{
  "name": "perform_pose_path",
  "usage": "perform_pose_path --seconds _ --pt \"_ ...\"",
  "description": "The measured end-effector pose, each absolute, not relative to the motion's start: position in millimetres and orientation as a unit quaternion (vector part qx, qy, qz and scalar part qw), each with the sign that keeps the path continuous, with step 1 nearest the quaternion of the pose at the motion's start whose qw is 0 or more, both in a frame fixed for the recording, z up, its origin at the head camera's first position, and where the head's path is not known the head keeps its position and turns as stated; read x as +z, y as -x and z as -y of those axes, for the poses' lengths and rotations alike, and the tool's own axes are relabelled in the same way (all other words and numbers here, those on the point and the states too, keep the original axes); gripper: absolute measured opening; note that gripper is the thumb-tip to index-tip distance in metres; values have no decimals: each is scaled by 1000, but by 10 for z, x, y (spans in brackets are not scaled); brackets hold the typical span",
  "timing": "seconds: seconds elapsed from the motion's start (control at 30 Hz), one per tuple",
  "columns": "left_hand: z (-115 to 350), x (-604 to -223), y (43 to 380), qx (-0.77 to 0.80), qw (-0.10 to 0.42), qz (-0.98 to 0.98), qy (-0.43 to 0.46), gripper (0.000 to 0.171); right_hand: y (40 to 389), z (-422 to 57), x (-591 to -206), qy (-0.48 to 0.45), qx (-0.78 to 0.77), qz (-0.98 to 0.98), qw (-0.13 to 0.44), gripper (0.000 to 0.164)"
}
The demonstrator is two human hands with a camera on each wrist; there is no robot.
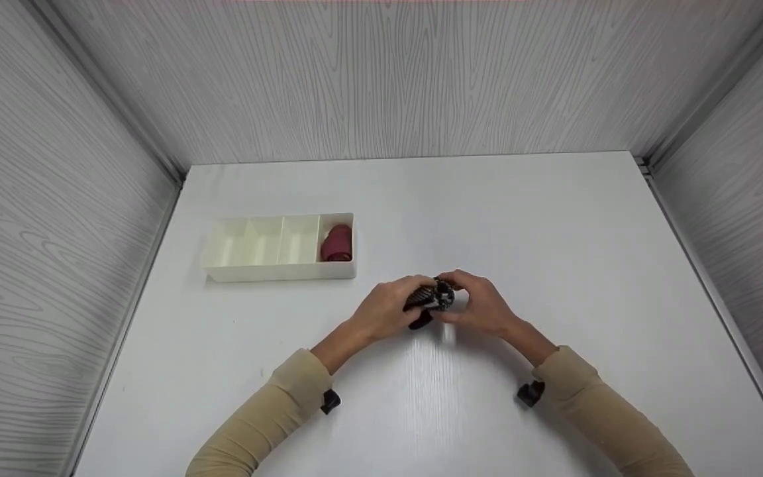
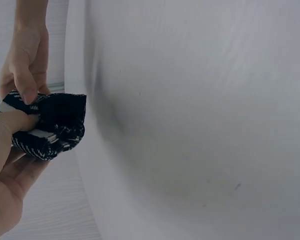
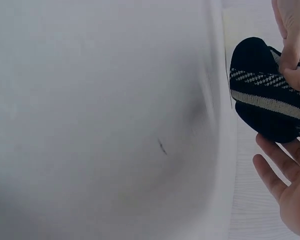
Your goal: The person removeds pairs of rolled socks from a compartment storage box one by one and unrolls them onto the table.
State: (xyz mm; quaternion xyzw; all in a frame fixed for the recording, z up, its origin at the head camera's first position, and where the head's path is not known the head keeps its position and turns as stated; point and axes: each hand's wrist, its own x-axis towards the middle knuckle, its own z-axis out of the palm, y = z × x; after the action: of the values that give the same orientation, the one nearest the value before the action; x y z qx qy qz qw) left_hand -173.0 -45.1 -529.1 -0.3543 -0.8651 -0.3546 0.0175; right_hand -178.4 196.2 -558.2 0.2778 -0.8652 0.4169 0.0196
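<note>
A black sock with white and grey patterned bands [image 1: 429, 296], rolled into a bundle, is between both hands above the white table. The left hand [image 1: 385, 308] grips its left side; in the left wrist view the left thumb lies over the roll, with the fingers beneath. At the opposite side the right hand [image 1: 481, 306] holds the roll between thumb and fingers. The right wrist view shows the sock's rounded dark end [image 3: 250, 55] and a pale stripe across it. An opening in the roll [image 2: 65, 112] faces the left wrist camera.
A cream tray [image 1: 282, 272] with a row of compartments stands at the left on the table [image 1: 520, 218]. Its rightmost compartment has a dark red rolled cloth item [image 1: 337, 244] in it. Wood-grain panels [image 1: 381, 79] enclose the table at the back and sides.
</note>
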Motion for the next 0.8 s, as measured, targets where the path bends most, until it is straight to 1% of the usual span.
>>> perform_pose_path --seconds 0.23,0.47,0.57,0.67,0.8 --pt "544 -5419 1633 -354 75 863 352 57 1716 -1976 -5588 -235 452 859 44 53" --pt "557 -5526 1553 -350 100 861 357 74 1625 -1960 -5579 -203 492 845 52 53" --pt "526 -5559 1540 -354 116 856 358 72 1599 -1930 -5593 -192 511 837 46 52" --pt "499 -5569 1528 -363 127 852 354 67 1581 -1904 -5601 -183 525 831 35 52" --pt "507 -5538 1517 -375 120 850 349 65 1566 -1898 -5602 -184 518 835 24 52"
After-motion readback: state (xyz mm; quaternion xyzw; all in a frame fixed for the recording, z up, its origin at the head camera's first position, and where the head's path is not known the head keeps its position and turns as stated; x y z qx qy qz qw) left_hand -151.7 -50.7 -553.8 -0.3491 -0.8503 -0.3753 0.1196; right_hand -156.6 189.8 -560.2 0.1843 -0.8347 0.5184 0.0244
